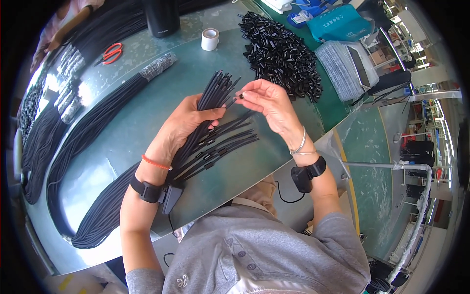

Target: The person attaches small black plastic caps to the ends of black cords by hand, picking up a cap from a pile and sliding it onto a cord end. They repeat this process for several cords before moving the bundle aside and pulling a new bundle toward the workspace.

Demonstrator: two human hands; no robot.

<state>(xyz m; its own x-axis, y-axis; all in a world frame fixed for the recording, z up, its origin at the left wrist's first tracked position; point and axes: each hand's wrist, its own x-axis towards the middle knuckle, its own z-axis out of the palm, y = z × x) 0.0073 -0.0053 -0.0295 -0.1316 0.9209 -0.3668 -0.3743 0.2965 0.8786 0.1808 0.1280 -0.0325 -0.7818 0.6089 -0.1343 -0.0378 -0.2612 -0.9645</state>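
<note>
My left hand (188,117) is wrapped round a bundle of black cables (216,90), whose cut ends fan out above the thumb. Close beside those ends, the thumb and fingers of my right hand (271,103) pinch a small black piece, seemingly a short tube (240,96), at the tip of a cable. Below my hands, several loose cable ends (223,152) with short black sleeves on them lie spread on the table. The rest of the bundle runs down to the lower left under my left forearm.
A heap of short black tubes (281,56) lies at the far right of the table (235,179). Nearby are a white tape roll (210,39), red-handled scissors (112,54), a wrapped cable bundle (107,93), a dark cylinder (161,17) and stacked clear trays (342,68). Another person's arm (71,24) shows top left.
</note>
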